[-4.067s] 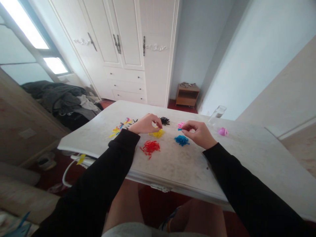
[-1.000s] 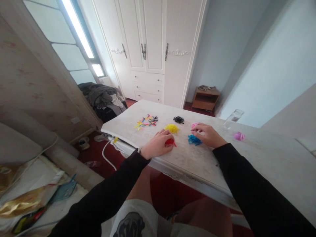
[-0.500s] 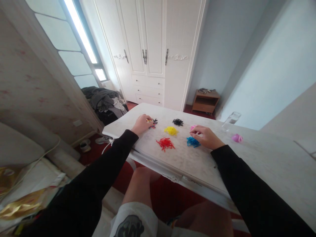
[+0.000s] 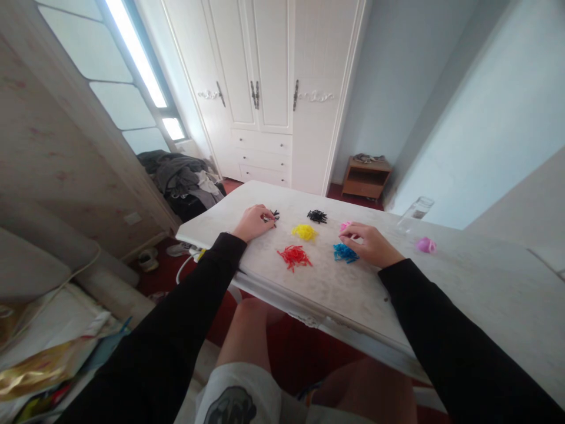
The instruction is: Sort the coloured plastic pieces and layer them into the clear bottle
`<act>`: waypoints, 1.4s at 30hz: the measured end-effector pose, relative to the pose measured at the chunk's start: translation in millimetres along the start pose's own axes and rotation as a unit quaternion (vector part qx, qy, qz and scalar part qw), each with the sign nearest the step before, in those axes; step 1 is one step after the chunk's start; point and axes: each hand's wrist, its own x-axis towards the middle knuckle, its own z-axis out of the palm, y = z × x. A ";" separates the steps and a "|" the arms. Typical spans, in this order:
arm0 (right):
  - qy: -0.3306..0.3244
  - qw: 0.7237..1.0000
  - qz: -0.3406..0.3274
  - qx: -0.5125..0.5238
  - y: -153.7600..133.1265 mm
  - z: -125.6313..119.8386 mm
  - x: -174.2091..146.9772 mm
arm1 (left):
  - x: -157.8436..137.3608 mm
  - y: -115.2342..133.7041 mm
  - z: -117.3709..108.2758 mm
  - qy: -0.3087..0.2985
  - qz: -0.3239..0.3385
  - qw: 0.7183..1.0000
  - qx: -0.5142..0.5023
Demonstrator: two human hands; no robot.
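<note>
Left hand (image 4: 256, 223), curled, has been moved to ten o'clock of the loose red-strip heap (image 4: 295, 257), now uncovered; whether slim black strips (image 4: 276, 213) are gripped cannot be told.

This is a home, apparently a bedroom. A white wardrobe (image 4: 273, 88), heaped clothes (image 4: 176, 176) and floral wallpaper (image 4: 53, 150) show it.

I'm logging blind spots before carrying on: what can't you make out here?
In the head view:
1. Left hand: its fingers hide whether it holds any of the black strips beside it.
2. Pink pile: partly hidden by the right hand.
3. Yellow pile: pieces too small and blurred to count.
</note>
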 end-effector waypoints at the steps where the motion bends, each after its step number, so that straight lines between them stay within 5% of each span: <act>1: 0.000 1.000 0.001 -0.001 -0.4 -0.1 0.1 | 0.1 -0.2 0.6 -0.002 -0.001 1.000 0.002; 9: -0.011 1.000 0.000 0.002 -6.1 -2.6 1.5 | 1.0 1.2 -2.6 -0.009 -0.011 1.000 -0.013; 15: -0.010 1.000 -0.001 0.005 -7.2 -2.2 1.6 | 0.7 4.3 -4.7 0.041 -0.033 0.998 -0.041; 21: -0.012 1.000 -0.001 0.002 -8.2 -2.9 1.8 | -2.4 12.3 -9.0 0.060 -0.082 0.985 -0.136; 42: -0.001 1.000 -0.017 -0.019 -11.8 -1.0 2.9 | -8.9 23.2 -12.4 0.093 -0.018 0.984 -0.148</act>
